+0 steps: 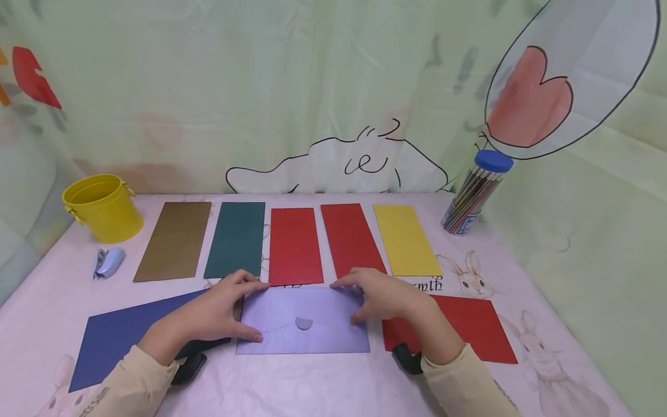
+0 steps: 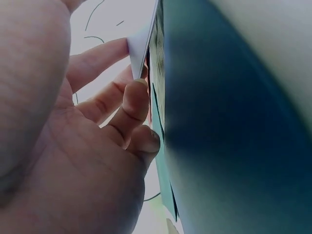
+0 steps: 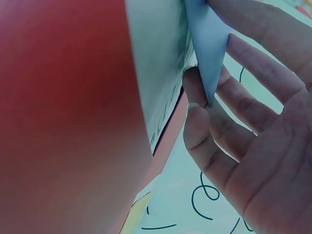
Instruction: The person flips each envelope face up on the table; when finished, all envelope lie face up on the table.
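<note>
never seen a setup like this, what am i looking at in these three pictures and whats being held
There is no robot here, just a person's two bare hands. The wide picture comes from a camera on the head, looking down at the table. The two close-ups come from cameras on each wrist, which is why fingers fill so much of them.

The left hand and right hand hold a pale purple envelope between them, one at each side. Behind it is a row of flat pieces: brown, green, two red and yellow. A blue piece lies left, another red one right. Farther out are a yellow bucket, a small stapler and a tub of pencils.
</note>
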